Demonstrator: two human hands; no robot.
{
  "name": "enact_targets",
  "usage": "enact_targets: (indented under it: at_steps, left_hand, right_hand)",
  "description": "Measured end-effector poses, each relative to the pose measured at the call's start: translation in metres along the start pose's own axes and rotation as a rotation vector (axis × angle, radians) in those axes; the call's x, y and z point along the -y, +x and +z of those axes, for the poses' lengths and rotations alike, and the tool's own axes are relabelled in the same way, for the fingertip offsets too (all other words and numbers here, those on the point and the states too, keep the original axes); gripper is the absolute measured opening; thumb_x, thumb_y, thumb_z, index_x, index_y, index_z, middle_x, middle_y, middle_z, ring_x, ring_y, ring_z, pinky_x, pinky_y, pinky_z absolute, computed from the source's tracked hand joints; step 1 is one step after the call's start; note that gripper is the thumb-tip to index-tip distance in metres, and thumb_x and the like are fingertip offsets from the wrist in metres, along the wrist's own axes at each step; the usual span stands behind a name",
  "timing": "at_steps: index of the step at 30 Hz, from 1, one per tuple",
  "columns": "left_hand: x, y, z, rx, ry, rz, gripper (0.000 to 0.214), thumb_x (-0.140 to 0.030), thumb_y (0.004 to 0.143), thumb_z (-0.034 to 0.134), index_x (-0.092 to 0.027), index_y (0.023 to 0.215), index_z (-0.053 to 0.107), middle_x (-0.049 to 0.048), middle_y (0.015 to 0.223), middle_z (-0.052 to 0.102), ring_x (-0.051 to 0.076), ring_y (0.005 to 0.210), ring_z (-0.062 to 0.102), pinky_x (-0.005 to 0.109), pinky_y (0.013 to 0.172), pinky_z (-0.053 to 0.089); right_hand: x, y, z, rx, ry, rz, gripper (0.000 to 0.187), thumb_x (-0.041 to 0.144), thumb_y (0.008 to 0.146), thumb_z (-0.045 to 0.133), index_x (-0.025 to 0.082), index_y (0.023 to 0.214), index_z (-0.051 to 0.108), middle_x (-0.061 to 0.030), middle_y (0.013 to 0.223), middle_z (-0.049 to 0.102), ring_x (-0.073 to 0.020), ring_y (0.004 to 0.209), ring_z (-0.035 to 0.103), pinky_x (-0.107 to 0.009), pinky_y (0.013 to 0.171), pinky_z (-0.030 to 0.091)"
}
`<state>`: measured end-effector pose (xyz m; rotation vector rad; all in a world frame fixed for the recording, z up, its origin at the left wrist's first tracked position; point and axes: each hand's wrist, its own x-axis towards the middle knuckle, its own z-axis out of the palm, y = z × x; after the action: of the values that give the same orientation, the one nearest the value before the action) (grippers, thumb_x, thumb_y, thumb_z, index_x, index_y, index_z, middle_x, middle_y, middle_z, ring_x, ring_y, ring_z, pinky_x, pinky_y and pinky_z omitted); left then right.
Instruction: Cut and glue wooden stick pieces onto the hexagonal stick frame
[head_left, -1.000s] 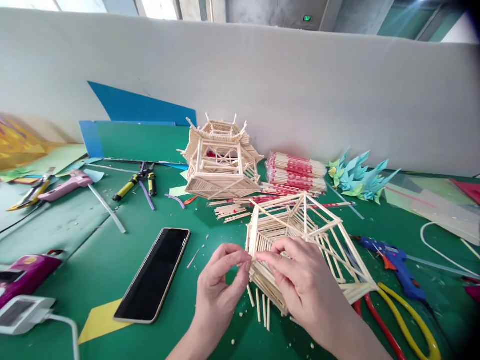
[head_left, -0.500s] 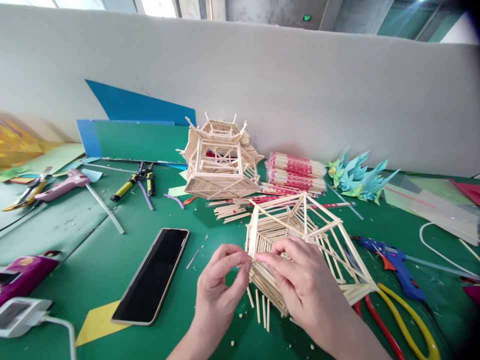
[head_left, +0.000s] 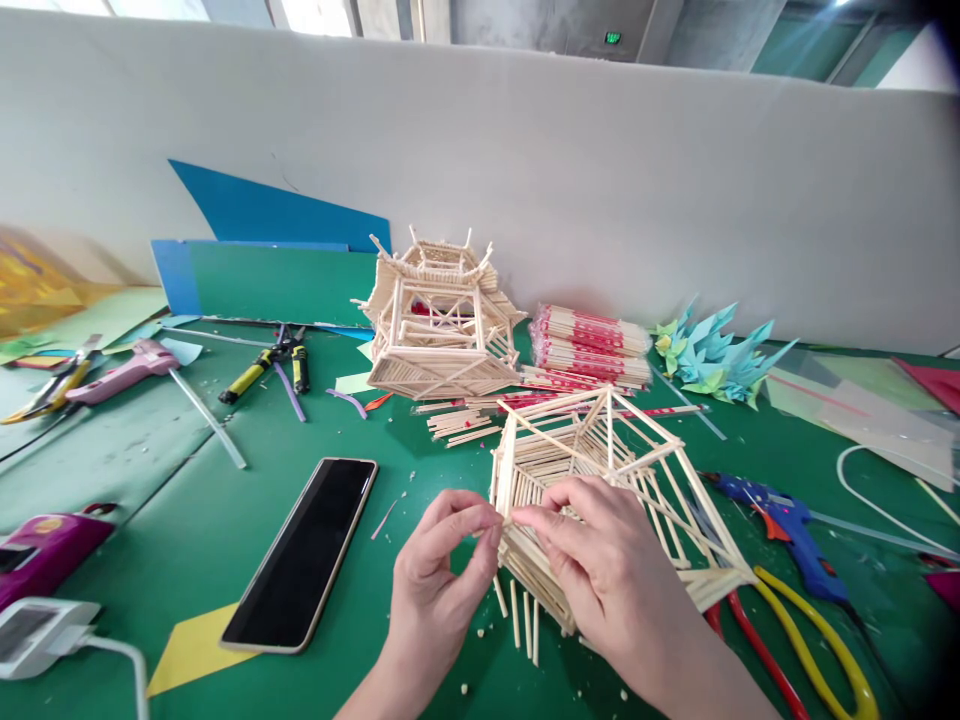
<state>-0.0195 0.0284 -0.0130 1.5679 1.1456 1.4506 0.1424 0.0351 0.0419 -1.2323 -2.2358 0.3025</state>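
My left hand (head_left: 446, 565) is closed in a pinch at the near-left edge of a wooden stick frame (head_left: 682, 470). Across from it, my right hand (head_left: 611, 575) pinches at the same spot, its palm over the frame. A small end of a wooden stick seems to show between the fingertips; most of it is hidden. Several loose wooden sticks (head_left: 526, 625) lie beneath the frame's near edge. Behind it stands a pavilion-like stick model (head_left: 442, 330) with upturned roof corners.
A phone (head_left: 304, 560) lies at left on yellow paper (head_left: 199, 648). Right of the frame are a blue glue gun (head_left: 787, 530) and red-and-yellow-handled pliers (head_left: 821, 640). Packs of sticks (head_left: 589, 340) and blue-green folded paper (head_left: 720, 355) sit behind. A pink glue gun (head_left: 124, 370) and wire cutters (head_left: 270, 365) are left.
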Motion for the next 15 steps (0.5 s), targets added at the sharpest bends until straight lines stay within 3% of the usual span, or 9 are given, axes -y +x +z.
enact_targets:
  at_steps: [15]
  left_hand:
    - [0.0017, -0.0001, -0.0001, -0.002, -0.007, 0.005, 0.018, -0.009, 0.081, 0.055, -0.025, 0.085, 0.062, 0.001, 0.082, 0.056, 0.014, 0.078, 0.054, 0.025, 0.066, 0.045]
  right_hand:
    - [-0.0014, 0.0003, 0.0004, -0.004, 0.018, -0.002, 0.03, 0.012, 0.085, 0.042, 0.026, 0.098, 0.066, -0.0045, 0.081, 0.06, -0.0208, 0.078, 0.053, -0.037, 0.067, 0.041]
